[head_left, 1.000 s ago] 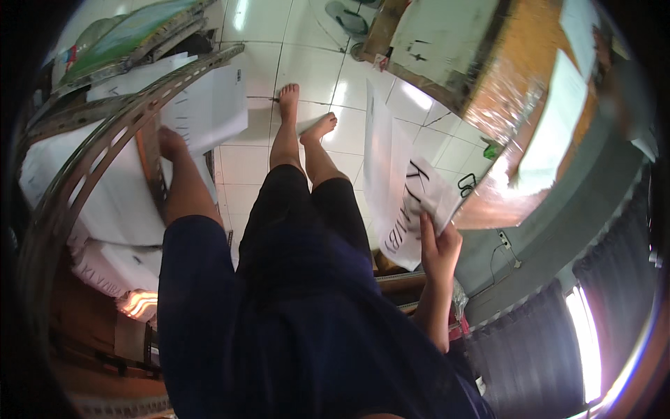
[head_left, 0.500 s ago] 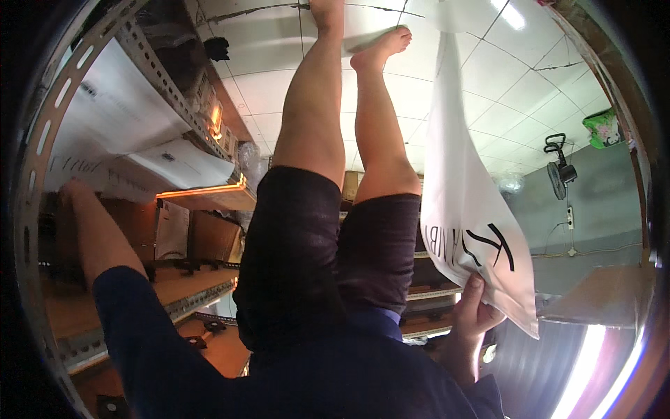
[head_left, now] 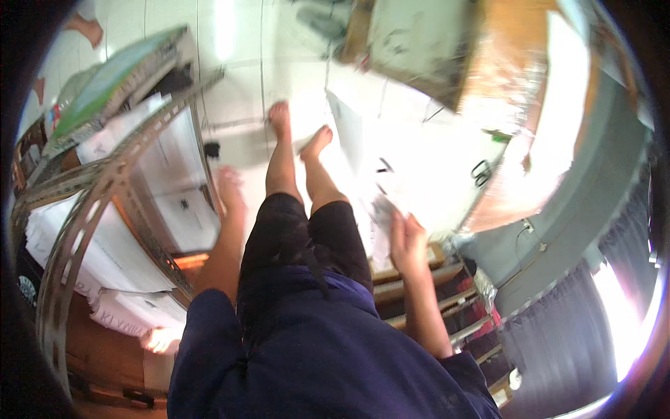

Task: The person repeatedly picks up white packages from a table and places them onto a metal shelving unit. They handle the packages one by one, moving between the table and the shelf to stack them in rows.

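Note:
My right hand [head_left: 410, 243] is closed on the edge of a long white sheet [head_left: 349, 136] with black lettering. The sheet hangs away from me beside my legs, and glare washes out part of it. In front of me at the left, my left hand [head_left: 230, 188] is raised next to the metal rack. Motion smears its fingers, so their pose is unclear. Stacked white sheets [head_left: 171, 157] lie on the rack's shelf close to that hand.
A slotted metal rack [head_left: 91, 209] stands at my left, with more white packages [head_left: 129, 311] lower down. Another person's foot [head_left: 87, 29] shows at the far left. A table with a wrapped board [head_left: 506, 84] is at the far right. Low shelves [head_left: 457, 307] stand behind me.
My view has swung round and away from the rack. My left hand has left the sheets on the shelf and come forward. The right hand keeps hold of the white sheet.

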Tool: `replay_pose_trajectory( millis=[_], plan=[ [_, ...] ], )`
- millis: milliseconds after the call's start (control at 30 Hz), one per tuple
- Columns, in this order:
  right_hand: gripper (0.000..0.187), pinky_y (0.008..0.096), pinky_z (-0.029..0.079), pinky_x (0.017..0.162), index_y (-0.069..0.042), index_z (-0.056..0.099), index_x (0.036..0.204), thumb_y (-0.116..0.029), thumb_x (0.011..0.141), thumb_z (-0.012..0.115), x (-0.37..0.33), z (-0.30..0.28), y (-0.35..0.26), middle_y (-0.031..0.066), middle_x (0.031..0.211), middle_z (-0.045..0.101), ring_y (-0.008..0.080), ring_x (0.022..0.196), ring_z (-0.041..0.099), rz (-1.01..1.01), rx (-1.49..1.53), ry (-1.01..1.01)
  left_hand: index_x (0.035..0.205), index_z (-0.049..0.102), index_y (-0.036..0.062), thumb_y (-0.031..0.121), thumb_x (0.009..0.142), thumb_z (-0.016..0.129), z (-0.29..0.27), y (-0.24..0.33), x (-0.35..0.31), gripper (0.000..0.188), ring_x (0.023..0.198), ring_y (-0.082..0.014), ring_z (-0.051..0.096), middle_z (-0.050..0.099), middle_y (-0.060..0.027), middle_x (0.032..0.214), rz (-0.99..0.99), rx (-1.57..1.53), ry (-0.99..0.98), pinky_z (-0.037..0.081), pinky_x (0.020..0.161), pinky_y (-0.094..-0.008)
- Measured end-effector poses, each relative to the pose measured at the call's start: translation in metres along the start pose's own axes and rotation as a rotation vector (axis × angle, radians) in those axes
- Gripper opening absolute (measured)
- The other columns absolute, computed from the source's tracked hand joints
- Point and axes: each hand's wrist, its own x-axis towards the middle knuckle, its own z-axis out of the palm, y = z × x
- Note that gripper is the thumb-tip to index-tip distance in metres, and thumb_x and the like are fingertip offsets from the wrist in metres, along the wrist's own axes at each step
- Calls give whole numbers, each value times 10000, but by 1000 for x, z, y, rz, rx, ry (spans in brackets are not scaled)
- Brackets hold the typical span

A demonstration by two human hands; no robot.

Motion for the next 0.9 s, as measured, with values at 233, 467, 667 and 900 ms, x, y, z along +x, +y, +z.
replay_pose_trajectory(
  millis=[233, 467, 667, 900],
  plan=[
    [491, 436, 468, 758, 39, 603, 960, -397, 986, 379, -2, 9, -52, 303, 836, 605, 427, 821, 607, -190, 183, 47, 1209, 470, -43, 179, 798, 689, 141, 168, -314, 516, 974, -334, 593, 540, -231, 1106, 1026, 843, -873, 493, 836, -395],
    [483, 339, 480, 706, 28, 622, 1008, -407, 983, 415, 19, -24, -79, 139, 851, 640, 207, 771, 597, -394, 450, -3, 1113, 581, -39, 184, 904, 520, 158, 223, -348, 312, 683, -365, 629, 640, -188, 812, 1379, 1148, -573, 508, 662, -464],
    [471, 315, 512, 701, -48, 611, 1131, -458, 939, 482, -8, -110, -37, 74, 955, 669, 176, 858, 620, -559, 336, -355, 941, 628, 7, 234, 949, 438, 160, 241, -358, 295, 736, -419, 613, 631, -221, 800, 1286, 1220, -514, 475, 679, -501],
    [427, 279, 416, 487, -80, 685, 888, -462, 917, 495, 43, -200, 151, 71, 780, 660, 151, 616, 586, -146, 66, -391, 930, 661, -21, 210, 900, 529, 142, 200, -363, 268, 796, -393, 608, 630, -248, 880, 1311, 824, -208, 481, 726, -423]
  ],
)
